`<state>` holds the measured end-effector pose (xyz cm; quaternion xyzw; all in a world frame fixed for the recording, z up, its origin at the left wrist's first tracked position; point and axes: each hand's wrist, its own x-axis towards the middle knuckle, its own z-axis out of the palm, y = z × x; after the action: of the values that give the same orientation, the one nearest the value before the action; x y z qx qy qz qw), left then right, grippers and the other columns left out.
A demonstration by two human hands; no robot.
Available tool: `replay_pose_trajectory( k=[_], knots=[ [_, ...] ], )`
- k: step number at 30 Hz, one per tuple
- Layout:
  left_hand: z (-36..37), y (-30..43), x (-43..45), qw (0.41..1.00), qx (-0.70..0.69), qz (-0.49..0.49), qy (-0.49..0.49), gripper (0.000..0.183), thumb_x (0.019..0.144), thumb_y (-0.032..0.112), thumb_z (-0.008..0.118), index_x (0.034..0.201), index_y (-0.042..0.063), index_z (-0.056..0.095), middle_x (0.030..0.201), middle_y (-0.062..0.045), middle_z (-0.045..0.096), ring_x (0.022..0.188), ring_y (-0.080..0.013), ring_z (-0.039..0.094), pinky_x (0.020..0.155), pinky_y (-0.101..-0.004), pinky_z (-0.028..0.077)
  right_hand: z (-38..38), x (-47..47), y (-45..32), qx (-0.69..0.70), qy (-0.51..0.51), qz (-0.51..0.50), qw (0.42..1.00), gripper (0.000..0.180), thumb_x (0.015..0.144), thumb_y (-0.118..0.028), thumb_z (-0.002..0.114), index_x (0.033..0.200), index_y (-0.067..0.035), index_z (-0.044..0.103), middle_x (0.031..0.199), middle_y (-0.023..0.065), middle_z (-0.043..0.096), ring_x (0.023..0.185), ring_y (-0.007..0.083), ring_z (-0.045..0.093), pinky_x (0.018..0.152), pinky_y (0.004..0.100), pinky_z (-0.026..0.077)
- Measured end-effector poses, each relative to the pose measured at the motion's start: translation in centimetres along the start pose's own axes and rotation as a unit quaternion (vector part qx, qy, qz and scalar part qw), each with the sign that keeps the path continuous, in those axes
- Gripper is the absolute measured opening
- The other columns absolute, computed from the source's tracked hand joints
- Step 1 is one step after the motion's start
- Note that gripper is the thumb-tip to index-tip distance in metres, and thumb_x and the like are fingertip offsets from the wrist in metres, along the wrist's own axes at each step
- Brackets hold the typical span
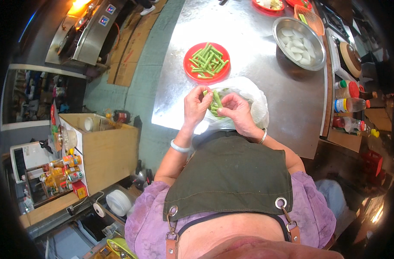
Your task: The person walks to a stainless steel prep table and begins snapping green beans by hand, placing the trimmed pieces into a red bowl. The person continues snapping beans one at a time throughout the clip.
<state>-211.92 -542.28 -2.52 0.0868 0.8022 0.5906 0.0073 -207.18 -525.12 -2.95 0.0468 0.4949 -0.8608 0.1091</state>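
Both my hands are over an opened white plastic bag (260, 105) at the near edge of the steel table. My left hand (195, 105) pinches a short piece of green bean (205, 93) between thumb and fingertips. In my right hand (238, 111) is a longer piece of green bean (217, 98), gripped by thumb and forefinger. More green beans (215, 112) lie in the bag below, partly hidden by the hands. Just beyond the bag, a red plate (224, 73) carries a heap of bean pieces (208, 61).
A steel bowl (317, 36) of white slices (296, 45) stands at the table's far right. Behind it are an orange basket (314, 22) and red plates of food (268, 4). Bottles and jars (351, 106) line the right side. A wooden cabinet (111, 158) is at left.
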Motion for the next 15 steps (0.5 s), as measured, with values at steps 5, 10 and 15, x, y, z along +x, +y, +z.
replay_pose_trajectory(
  k=[5, 10, 15],
  knots=[
    [1.0, -0.2, -0.4, 0.999, -0.030, -0.044, 0.012, 0.011, 0.090, 0.012, 0.061, 0.092, 0.002, 0.059, 0.072, -0.006, 0.058, 0.060, -0.0125, 0.054, 0.055, -0.0294, 0.043, 0.3, 0.1, 0.3, -0.034, 0.019, 0.014, 0.999, 0.022, 0.081, 0.003, 0.070, 0.099, -0.004, 0.058, 0.092, 0.0037, 0.064, 0.085, 0.0123, 0.063, 0.079, 0.0280, 0.052],
    [2.3, 0.6, -2.2, 0.996, 0.066, 0.042, 0.035, 0.012, 0.089, 0.013, 0.061, 0.091, 0.002, 0.059, 0.075, -0.013, 0.057, 0.063, -0.0200, 0.058, 0.058, -0.0327, 0.044, 0.4, 1.0, -0.6, 0.118, 0.041, 0.054, 0.991, 0.023, 0.085, 0.001, 0.067, 0.105, -0.003, 0.057, 0.098, 0.0049, 0.063, 0.086, 0.0116, 0.061, 0.075, 0.0248, 0.052],
    [1.1, 0.7, -3.2, 0.955, -0.253, -0.153, -0.001, 0.007, 0.098, 0.013, 0.055, 0.100, 0.007, 0.059, 0.081, 0.003, 0.056, 0.070, -0.0057, 0.053, 0.061, -0.0230, 0.044, 0.4, 1.8, -0.8, 0.107, 0.017, 0.054, 0.993, 0.023, 0.087, -0.002, 0.066, 0.108, -0.002, 0.056, 0.103, 0.0062, 0.061, 0.092, 0.0145, 0.062, 0.081, 0.0302, 0.055]
  ],
)
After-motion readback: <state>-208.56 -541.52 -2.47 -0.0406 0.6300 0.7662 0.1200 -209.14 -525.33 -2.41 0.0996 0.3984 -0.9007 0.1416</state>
